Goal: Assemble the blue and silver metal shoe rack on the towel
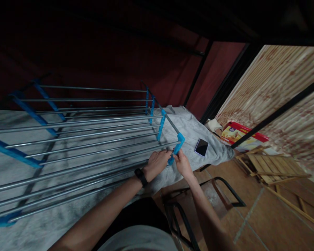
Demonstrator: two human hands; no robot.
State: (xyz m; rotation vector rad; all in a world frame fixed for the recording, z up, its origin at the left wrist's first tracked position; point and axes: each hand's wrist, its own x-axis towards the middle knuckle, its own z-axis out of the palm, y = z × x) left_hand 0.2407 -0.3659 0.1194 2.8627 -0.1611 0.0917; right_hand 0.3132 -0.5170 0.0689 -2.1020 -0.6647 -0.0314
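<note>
A rack of grey metal tubes (pixel 94 122) with blue plastic connectors lies on a grey cloth. At its near right corner, my left hand (pixel 158 162), with a black band on the wrist, has its fingers closed at the blue connector (pixel 178 143) and the tube end. My right hand (pixel 182 163) pinches the same connector from the right side. Whatever small part may lie between the fingertips is too small to tell.
A dark phone (pixel 201 147) lies on the grey cloth (pixel 191 122) right of the rack. Beyond are a red and yellow box (pixel 240 134), a folded wooden chair (pixel 274 167) and a black metal frame (pixel 225 183) on the tiled floor. Black bars rise behind.
</note>
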